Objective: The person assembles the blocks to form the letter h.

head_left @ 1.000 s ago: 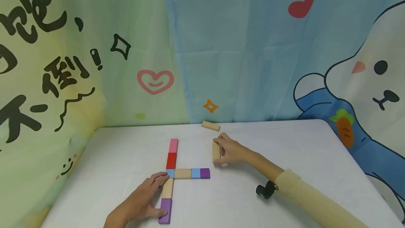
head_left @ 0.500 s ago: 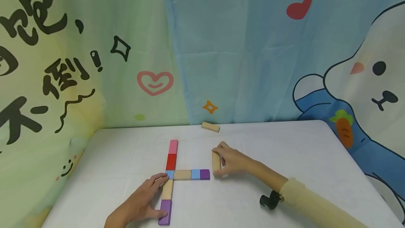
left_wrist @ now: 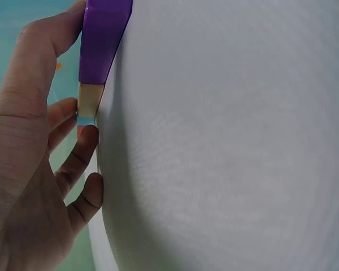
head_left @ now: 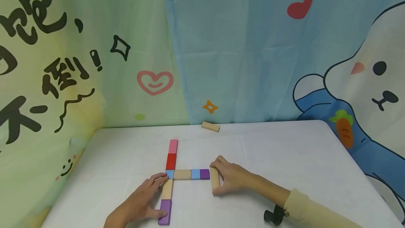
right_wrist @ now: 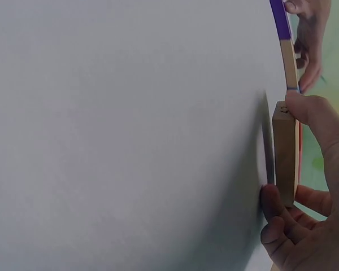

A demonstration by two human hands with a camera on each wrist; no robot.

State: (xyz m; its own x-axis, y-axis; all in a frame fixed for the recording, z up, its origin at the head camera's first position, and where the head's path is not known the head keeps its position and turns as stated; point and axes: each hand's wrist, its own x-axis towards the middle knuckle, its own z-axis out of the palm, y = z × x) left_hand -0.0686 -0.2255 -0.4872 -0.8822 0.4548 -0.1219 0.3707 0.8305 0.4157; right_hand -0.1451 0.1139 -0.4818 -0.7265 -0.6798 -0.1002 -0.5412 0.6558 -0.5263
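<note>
In the head view, a column of flat blocks runs pink (head_left: 173, 146), red (head_left: 171, 161), light blue, plain wood (head_left: 167, 190), purple (head_left: 164, 207). From its middle a row extends rightward: plain wood (head_left: 182, 175), light blue (head_left: 195, 174), dark purple (head_left: 205, 174). My left hand (head_left: 139, 200) lies along the column's left side, thumb on the lower purple block, fingertips at the light blue one. My right hand (head_left: 235, 179) pinches a plain wooden block (head_left: 215, 181) by its ends, thumb (right_wrist: 313, 113) at the near end. That block stands lengthwise just right of the row; a narrow gap separates them.
Another plain wooden block (head_left: 210, 126) lies at the table's back edge. White cloth covers the table (head_left: 272, 150). A printed curtain (head_left: 240, 45) hangs right behind it. A black wrist camera (head_left: 274, 216) sticks out beneath the right sleeve (head_left: 316, 210).
My right hand has brought the wooden block toward me, from above the row's level to beside its right end. The left hand and the laid blocks stay put.
</note>
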